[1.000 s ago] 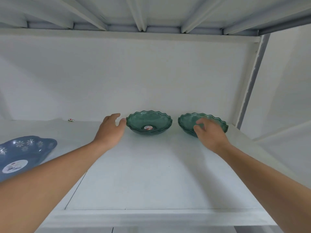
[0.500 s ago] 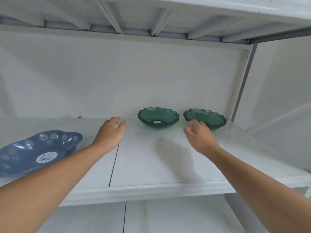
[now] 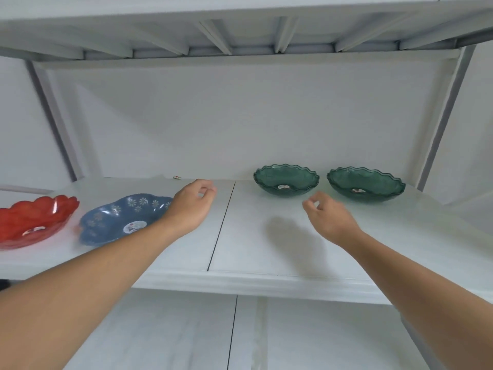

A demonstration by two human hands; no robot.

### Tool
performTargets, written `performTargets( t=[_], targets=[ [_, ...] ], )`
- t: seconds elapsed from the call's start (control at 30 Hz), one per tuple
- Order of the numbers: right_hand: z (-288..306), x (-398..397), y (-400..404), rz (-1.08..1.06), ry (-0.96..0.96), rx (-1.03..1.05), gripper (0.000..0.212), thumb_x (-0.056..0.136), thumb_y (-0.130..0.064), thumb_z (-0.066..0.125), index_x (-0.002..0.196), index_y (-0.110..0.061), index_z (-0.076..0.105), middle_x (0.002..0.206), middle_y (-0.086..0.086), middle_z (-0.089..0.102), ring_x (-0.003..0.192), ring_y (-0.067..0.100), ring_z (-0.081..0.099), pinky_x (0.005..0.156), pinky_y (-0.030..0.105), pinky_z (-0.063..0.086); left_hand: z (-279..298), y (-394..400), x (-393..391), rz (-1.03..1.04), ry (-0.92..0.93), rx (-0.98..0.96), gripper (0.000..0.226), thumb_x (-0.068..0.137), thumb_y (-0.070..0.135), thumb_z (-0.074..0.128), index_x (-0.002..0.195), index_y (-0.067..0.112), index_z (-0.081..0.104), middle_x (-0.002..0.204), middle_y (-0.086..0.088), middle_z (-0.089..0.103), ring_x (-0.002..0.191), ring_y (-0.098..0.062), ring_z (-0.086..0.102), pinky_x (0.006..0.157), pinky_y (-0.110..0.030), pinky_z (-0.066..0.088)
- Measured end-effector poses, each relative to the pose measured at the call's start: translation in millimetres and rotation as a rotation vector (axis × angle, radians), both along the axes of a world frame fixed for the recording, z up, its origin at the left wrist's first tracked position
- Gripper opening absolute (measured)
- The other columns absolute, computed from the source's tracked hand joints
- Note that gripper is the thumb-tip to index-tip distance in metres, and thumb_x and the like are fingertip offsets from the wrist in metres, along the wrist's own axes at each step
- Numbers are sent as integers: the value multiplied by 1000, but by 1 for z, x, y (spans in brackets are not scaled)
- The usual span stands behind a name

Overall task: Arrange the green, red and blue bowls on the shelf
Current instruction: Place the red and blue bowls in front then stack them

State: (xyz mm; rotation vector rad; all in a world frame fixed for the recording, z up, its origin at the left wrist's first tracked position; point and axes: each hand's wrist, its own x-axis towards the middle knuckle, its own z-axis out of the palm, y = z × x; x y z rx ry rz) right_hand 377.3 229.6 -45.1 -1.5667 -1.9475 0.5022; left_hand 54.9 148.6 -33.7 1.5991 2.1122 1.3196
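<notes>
1. Shelf point(image 3: 266, 252): a white board spanning the view, with a dark seam running from its front edge toward the back wall at about 12 o'clock; a further white surface lies below it.
2. Left green bowl point(image 3: 286, 180): translucent, scalloped rim, upright at the back of the shelf, at about 1 o'clock from the view's centre; a small sticker shows at its bottom.
3. Right green bowl point(image 3: 366, 185): same make, upright, just beside the first at its 3 o'clock, the two rims apart by a narrow gap.
4. Blue bowl point(image 3: 121, 218): opaque, with white flower print and a round label inside, upright on the left half of the shelf, at about 9 o'clock from the seam.
5. Red bowl point(image 3: 34, 218): translucent, lobed rim, upright at the 9 o'clock side of the blue bowl, near it but not touching; its left part is cut by the frame edge.
6. Left hand point(image 3: 190, 208): palm down above the shelf, at the 3 o'clock edge of the blue bowl, covering part of its rim; whether it touches that rim cannot be told. Fingers loosely curled, slightly apart, holding nothing.
7. Right hand point(image 3: 329, 216): above the shelf, at 7 o'clock of the right green bowl and 5 o'clock of the left one, clear of both. Fingers loosely curled with thumb near forefinger, holding nothing; its shadow falls on the board at its 8 o'clock.
8. Small red-and-white scrap point(image 3: 177, 177): lies at the back of the shelf, at 11 o'clock of the left hand; too small to identify.
</notes>
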Motion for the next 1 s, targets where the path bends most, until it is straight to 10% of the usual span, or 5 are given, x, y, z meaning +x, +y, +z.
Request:
performTargets(
  t=[0.8, 1.0],
  targets=[
    [4, -346, -88, 103, -8, -100, 37, 98, -52, 50, 122, -27, 60, 95, 9, 73, 78, 34, 75, 77, 50, 66, 15, -166, -371, 183, 179, -7, 31, 101, 35, 49, 115, 26, 74, 116, 10, 71, 108, -13, 62, 88, -27, 42],
    [-8, -384, -87, -121, -161, -118, 69, 99, -49, 52, 155, -9, 40, 149, 23, 44, 104, 47, 66, 96, 54, 57, -4, -178, -477, 354, 289, -154, 45, 99, 42, 39, 131, 27, 68, 133, -4, 65, 131, -32, 50, 105, -42, 42]
  ],
)
